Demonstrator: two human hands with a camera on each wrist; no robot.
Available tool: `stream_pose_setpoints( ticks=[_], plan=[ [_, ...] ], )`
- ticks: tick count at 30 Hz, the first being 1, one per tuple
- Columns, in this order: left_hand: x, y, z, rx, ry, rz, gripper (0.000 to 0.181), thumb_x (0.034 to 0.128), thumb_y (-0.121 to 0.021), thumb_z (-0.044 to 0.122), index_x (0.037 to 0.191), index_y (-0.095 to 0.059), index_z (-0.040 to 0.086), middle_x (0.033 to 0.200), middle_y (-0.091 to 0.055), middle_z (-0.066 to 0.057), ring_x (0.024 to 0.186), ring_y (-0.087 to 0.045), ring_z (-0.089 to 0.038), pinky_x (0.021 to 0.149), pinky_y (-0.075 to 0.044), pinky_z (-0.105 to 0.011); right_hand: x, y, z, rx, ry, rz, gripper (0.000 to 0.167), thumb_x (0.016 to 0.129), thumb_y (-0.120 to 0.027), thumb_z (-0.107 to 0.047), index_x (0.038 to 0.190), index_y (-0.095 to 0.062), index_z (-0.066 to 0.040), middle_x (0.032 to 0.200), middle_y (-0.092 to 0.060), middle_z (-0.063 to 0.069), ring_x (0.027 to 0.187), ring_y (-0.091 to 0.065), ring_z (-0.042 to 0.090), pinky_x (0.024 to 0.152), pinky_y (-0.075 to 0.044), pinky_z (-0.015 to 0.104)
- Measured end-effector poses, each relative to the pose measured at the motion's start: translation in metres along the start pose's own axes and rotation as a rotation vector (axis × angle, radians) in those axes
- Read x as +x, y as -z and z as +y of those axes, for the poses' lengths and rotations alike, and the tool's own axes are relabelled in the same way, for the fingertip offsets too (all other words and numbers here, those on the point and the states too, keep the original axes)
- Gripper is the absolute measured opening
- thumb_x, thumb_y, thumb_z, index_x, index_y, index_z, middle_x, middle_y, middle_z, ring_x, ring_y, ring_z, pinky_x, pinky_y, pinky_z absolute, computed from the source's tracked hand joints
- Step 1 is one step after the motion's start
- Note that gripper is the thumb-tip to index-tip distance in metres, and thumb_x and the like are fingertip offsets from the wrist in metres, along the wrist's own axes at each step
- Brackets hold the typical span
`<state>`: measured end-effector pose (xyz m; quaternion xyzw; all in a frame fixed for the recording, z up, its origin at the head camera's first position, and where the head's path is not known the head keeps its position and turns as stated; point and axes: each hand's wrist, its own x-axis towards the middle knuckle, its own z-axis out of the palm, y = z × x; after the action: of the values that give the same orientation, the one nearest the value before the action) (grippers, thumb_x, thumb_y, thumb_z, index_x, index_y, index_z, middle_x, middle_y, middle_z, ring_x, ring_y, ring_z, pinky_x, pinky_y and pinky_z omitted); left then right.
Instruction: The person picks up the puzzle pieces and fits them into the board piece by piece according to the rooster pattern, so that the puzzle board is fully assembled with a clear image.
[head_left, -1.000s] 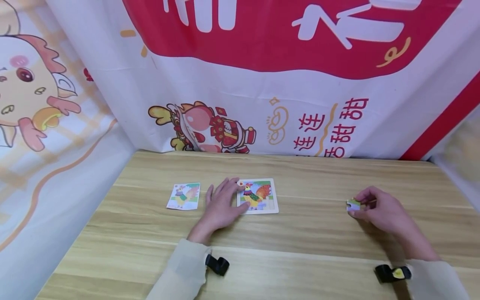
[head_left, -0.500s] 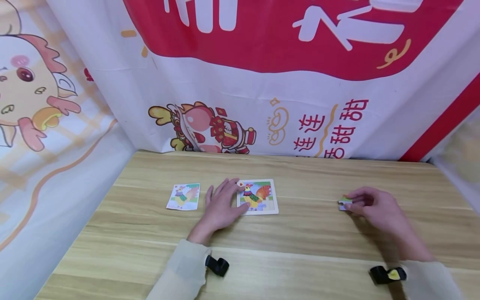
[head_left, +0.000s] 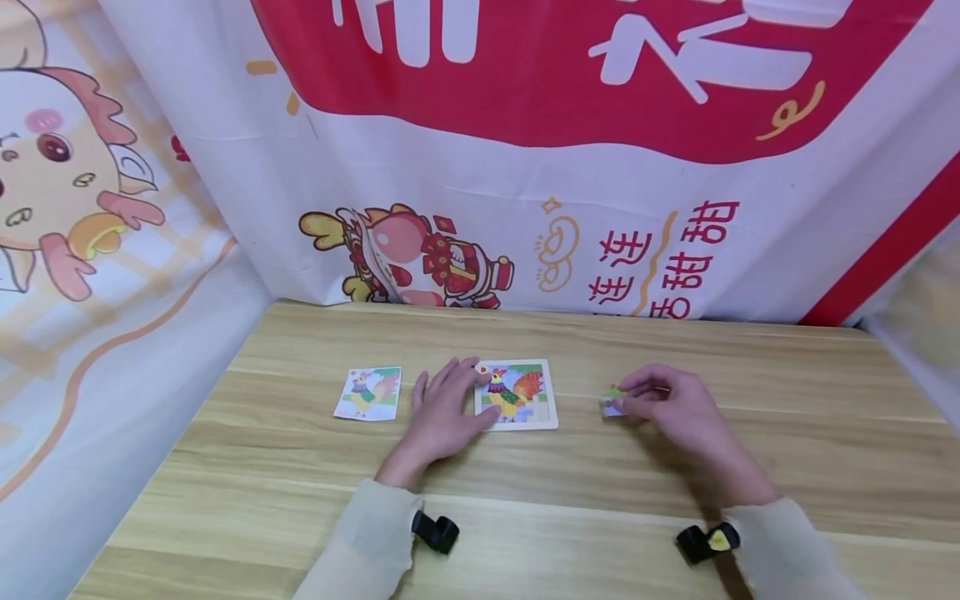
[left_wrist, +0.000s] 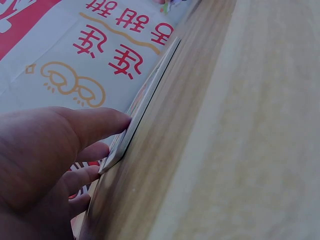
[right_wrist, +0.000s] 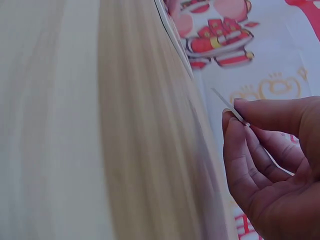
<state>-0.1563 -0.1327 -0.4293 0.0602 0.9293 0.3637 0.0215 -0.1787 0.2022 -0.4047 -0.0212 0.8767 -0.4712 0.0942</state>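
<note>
A jigsaw puzzle of a colourful rooster lies flat in its pale frame on the table, with a pale gap at its lower right. My left hand rests over its left side; in the left wrist view, the thumb touches the puzzle's rim and the other fingers lie loosely spread. To the right of the puzzle, my right hand pinches a small puzzle piece between thumb and fingers. Seen edge-on in the right wrist view, the puzzle piece is thin and held clear of the table.
A paper card with a paler rooster picture lies left of my left hand. The wooden table ends at a printed cloth backdrop, and another cloth hangs on the left.
My right hand has moved left across the table, carrying the puzzle piece closer to the puzzle. The left hand, puzzle and card have stayed put.
</note>
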Motion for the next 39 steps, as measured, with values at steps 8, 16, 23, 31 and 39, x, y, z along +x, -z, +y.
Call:
stream_pose_setpoints(
  ticks=[8,16,23,31,39],
  plan=[
    [0.0,0.0,0.0,0.006,-0.004,0.003,0.042,0.0963,-0.079,0.032,0.133,-0.068,0.016,0.173,-0.042,-0.006,0.167,-0.022,-0.036,0.133,0.004,-0.069,0.009,-0.032,-0.021,0.093,0.017,-0.053,0.021,0.097,-0.081,-0.016,0.113,-0.075,-0.004,0.109,-0.077,0.012,0.091,-0.073,0.018,0.077,-0.062,0.027],
    [-0.001,0.0,0.0,-0.002,-0.009,0.005,0.043,0.0964,-0.078,0.032,0.134,-0.068,0.015,0.173,-0.042,-0.006,0.167,-0.022,-0.036,0.133,0.004,-0.069,0.015,-0.06,-0.038,0.12,0.008,-0.074,0.017,0.095,-0.083,-0.014,0.109,-0.076,-0.008,0.108,-0.076,0.01,0.092,-0.072,0.019,0.081,-0.062,0.03],
    [-0.001,0.001,0.001,-0.001,-0.009,0.001,0.044,0.0962,-0.078,0.033,0.135,-0.068,0.015,0.173,-0.042,-0.007,0.167,-0.022,-0.037,0.133,0.005,-0.069,0.019,-0.074,-0.045,0.117,0.025,-0.073,0.013,0.093,-0.084,-0.011,0.104,-0.078,-0.008,0.101,-0.077,0.01,0.087,-0.07,0.02,0.074,-0.062,0.03],
    [-0.001,0.001,0.001,0.002,-0.012,0.0,0.044,0.0963,-0.078,0.033,0.136,-0.068,0.015,0.173,-0.042,-0.007,0.167,-0.022,-0.037,0.133,0.005,-0.069,0.017,-0.08,-0.049,0.036,-0.005,-0.061,0.011,0.093,-0.084,-0.012,0.102,-0.078,-0.009,0.098,-0.075,0.009,0.082,-0.066,0.019,0.068,-0.058,0.028],
    [-0.001,0.001,0.002,0.007,-0.005,-0.003,0.045,0.0967,-0.078,0.033,0.137,-0.068,0.016,0.173,-0.042,-0.006,0.167,-0.022,-0.036,0.133,0.005,-0.069,0.016,-0.084,-0.052,-0.061,0.011,-0.029,0.008,0.091,-0.086,-0.015,0.097,-0.08,-0.015,0.095,-0.075,0.006,0.085,-0.067,0.021,0.071,-0.057,0.029]
  ],
)
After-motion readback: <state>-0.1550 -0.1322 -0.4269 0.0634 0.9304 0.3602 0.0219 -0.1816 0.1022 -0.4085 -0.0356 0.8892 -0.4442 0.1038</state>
